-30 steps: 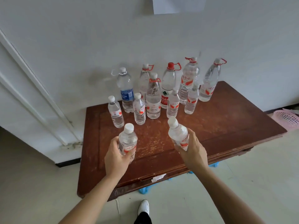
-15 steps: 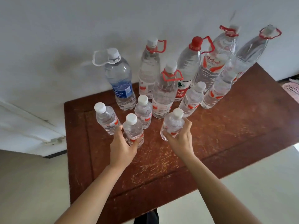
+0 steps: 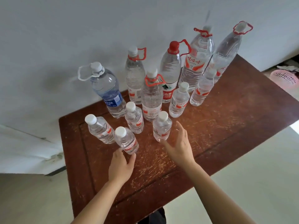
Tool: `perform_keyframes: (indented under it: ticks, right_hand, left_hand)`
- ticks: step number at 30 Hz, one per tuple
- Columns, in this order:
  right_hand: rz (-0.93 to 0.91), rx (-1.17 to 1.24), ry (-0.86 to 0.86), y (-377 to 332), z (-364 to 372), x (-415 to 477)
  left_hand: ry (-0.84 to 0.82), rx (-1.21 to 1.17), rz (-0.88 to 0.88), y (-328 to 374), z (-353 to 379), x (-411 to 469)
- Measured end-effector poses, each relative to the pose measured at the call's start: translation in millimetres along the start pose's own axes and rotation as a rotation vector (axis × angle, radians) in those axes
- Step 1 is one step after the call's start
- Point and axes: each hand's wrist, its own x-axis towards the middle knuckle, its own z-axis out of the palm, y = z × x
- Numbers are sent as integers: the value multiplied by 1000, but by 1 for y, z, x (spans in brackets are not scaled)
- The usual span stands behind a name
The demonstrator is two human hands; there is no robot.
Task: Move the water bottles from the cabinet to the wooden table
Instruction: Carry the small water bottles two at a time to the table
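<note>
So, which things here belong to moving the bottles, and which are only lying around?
Belong to the job:
- front-left small bottle, near the left hand
- front-right small bottle, near the right hand
- other bottles behind
- wooden table

Only lying around:
- pink basket, beyond the table's right edge

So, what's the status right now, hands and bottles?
Left hand, right hand open, holding nothing. Near-left bottle and near-right bottle standing on wooden table. Other bottles crowd close behind.
</note>
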Motion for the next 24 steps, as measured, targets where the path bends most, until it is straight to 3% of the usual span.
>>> perform_keyframes:
  ticks: [4, 9, 16, 21, 24]
  right_hand:
    - [27, -3, 106, 15, -45, -26]
    - [34, 53, 414, 46, -159, -85]
    - [81, -82, 846, 123, -348, -245]
    - [170, -217, 1100, 171, -458, -380]
    - [210, -383, 1256, 197, -503, -458]
  left_hand:
    - [-96, 212, 25, 34, -4, -21]
    - [5, 160, 403, 143, 9, -59]
    - [103, -38, 929, 336, 74, -197]
    - [23, -149, 1336, 457, 130, -332]
    - [-16, -97, 1552, 513, 166, -410]
